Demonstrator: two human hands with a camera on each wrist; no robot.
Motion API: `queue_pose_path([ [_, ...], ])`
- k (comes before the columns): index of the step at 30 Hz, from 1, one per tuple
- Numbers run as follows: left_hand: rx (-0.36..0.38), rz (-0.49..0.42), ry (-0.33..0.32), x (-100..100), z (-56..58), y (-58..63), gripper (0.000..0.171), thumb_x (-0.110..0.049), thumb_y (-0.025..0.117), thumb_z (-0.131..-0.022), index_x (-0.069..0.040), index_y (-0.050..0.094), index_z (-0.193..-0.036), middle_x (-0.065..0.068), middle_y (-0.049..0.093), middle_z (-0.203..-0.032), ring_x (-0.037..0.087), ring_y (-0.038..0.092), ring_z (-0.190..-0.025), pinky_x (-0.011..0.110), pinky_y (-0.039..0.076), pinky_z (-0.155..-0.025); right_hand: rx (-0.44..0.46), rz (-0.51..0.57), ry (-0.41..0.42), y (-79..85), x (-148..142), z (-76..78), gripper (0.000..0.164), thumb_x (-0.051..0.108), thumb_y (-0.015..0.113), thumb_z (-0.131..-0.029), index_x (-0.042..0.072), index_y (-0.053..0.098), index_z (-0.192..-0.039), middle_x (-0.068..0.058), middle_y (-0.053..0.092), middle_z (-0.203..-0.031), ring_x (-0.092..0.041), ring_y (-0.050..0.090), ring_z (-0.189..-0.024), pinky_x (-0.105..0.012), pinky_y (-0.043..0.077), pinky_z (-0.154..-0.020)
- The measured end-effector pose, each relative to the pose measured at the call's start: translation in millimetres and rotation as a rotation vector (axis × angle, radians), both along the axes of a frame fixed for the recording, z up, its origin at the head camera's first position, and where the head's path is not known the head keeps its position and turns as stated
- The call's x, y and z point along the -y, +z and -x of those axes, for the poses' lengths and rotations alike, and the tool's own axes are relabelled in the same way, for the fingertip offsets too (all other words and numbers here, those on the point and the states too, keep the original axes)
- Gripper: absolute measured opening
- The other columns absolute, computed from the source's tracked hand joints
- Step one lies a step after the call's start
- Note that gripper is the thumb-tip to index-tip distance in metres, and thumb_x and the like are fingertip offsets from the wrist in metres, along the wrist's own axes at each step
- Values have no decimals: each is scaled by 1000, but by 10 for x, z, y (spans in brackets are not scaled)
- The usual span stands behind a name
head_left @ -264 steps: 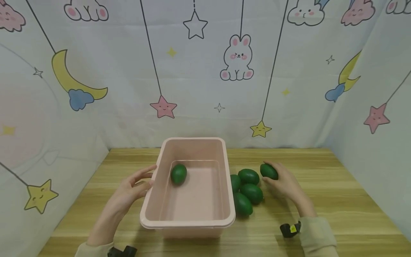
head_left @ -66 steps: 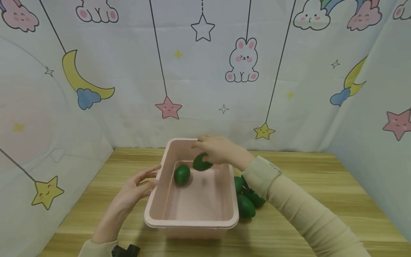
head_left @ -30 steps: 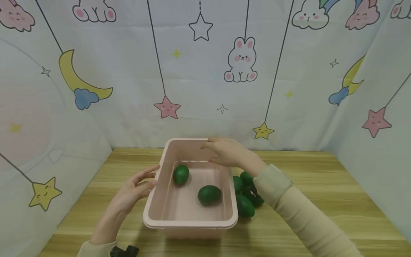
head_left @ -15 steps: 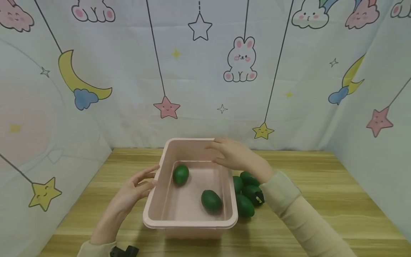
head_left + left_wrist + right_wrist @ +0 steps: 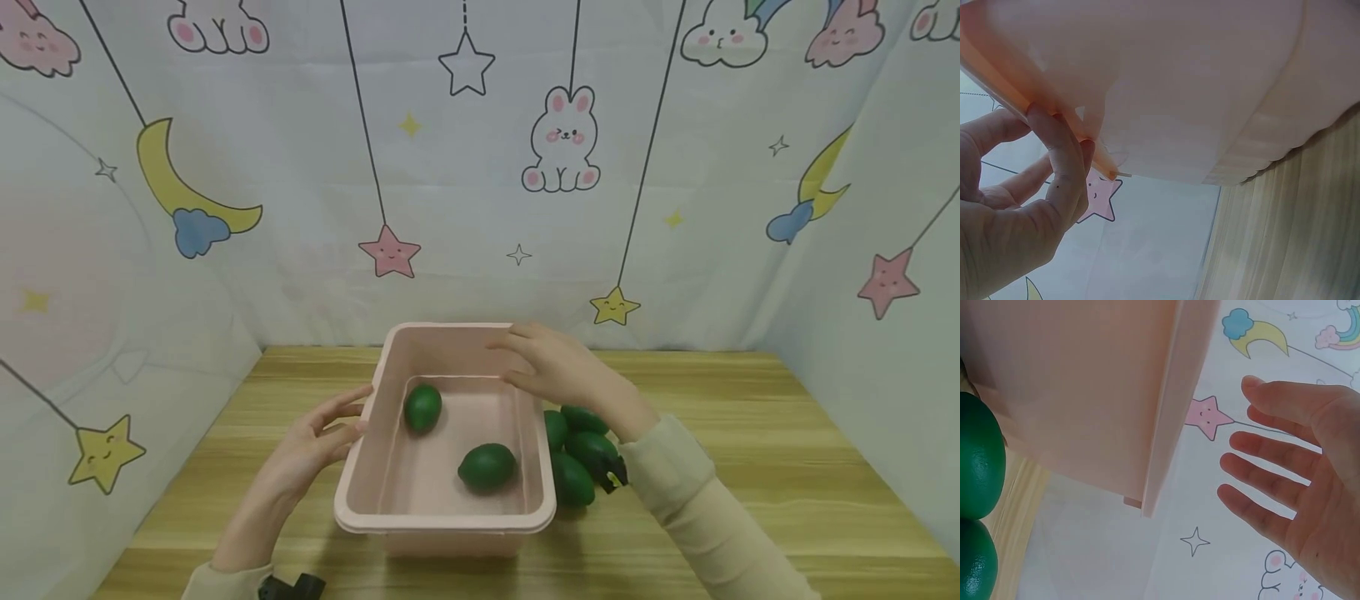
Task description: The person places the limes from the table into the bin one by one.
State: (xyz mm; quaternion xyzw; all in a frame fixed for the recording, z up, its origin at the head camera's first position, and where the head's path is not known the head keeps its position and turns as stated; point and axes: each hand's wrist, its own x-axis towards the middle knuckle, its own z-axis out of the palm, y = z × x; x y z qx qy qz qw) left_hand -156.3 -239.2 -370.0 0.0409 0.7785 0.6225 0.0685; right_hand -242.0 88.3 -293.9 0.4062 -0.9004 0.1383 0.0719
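Note:
A pale pink plastic bin stands before me, tilted slightly in view. Two dark green, oval, lime-like fruits lie inside: one green fruit near the left wall, another green fruit toward the front right. My left hand holds the bin's left rim; the left wrist view shows bent fingers against the lip. My right hand hovers by the far right rim with nothing in it. Its fingers are spread and apart from the bin in the right wrist view.
Several more green fruits are bunched on the wooden table against the bin's right side, partly behind the right forearm and its black wrist camera. A printed white curtain hangs behind and on both sides.
My right hand brought a second green fruit over the bin and let it go. The fruit rolled to the front right and turned. The right hand has since drawn slightly right; the left stayed.

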Motion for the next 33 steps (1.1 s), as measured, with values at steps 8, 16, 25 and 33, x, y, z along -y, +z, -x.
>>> queue_pose_path([
  [8, -9, -6, 7, -21, 7, -7, 58, -24, 60, -95, -12, 37, -148, 21, 43, -140, 3, 60, -103, 26, 51, -88, -10, 44, -25, -49, -83, -48, 40, 25, 66, -91, 19, 59, -130, -2, 60, -129, -22, 55, -121, -42, 47, -100],
  [16, 3, 7, 1, -17, -4, 3, 59, -27, 59, -96, -14, 36, -149, 20, 42, -141, 3, 59, -106, 26, 49, -90, -54, 114, -36, -114, -201, -148, 37, 26, 66, -92, 19, 60, -128, -2, 62, -127, -22, 58, -118, -43, 50, -96],
  [25, -2, -2, 14, -35, -13, 14, 58, -26, 59, -96, -15, 36, -148, 20, 42, -141, 3, 61, -104, 25, 50, -89, -83, 157, -46, -199, -315, -271, 39, 28, 66, -92, 20, 59, -129, -3, 61, -128, -22, 57, -120, -43, 50, -96],
  [33, -6, -7, 17, -44, 0, 5, 58, -25, 59, -96, -13, 37, -148, 21, 42, -141, 4, 61, -103, 25, 50, -88, -127, 231, -21, -323, -384, -354, 39, 25, 67, -91, 20, 60, -129, -3, 61, -129, -21, 56, -122, -42, 49, -99],
])
